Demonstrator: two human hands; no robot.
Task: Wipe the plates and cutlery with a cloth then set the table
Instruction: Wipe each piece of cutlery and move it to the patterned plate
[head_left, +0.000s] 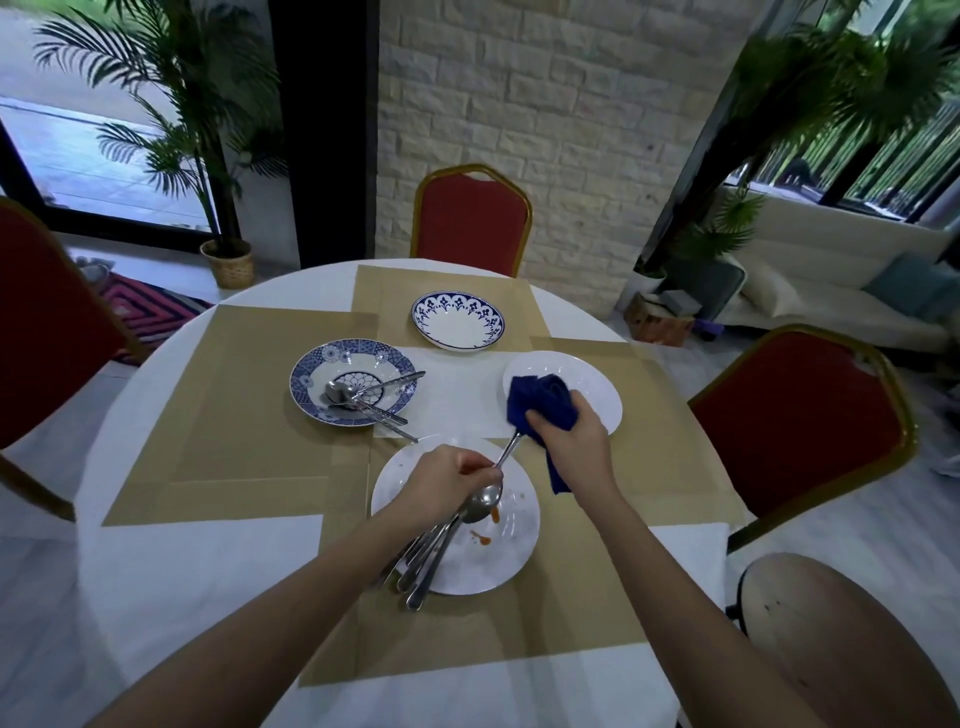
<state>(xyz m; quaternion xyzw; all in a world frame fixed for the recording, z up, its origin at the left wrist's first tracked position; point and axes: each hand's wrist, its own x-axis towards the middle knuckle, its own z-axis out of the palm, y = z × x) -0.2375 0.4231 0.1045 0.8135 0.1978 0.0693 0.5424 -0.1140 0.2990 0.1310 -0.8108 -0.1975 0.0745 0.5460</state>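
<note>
At the left edge a red chair (47, 322) is cut off by the frame. The round bench (156, 571) carries a white cloth and tan placemats (249, 415). On the left mat stands a blue patterned plate (311, 374) with loose cutlery (374, 395) lying crossed in it, some handles poking over its rim. The left forearm comes in from the lower left. The left hand (447, 483) hovers over the near white plate (509, 561), its fingers curled round a bundle of cutlery (431, 561) whose handles point back toward the person. The hand hides most of the heads, so the pieces are hard to tell apart. Orange sauce smears (480, 538) mark this plate. One spoon (488, 499) runs from that grip up to the right, its handle end lost inside a dark blue cloth (540, 402). Further back, at centre, a blue-and-white plate (457, 322) sits alone on its mat before another red chair (470, 218). The right forearm reaches in from the lower right. The right hand (566, 436) is back-up, fingers closed on the bunched cloth, a tail of which hangs below the wrist. Cloth and hand partly cover a second white plate (592, 384). A third red chair (795, 415) stands at the right.
</note>
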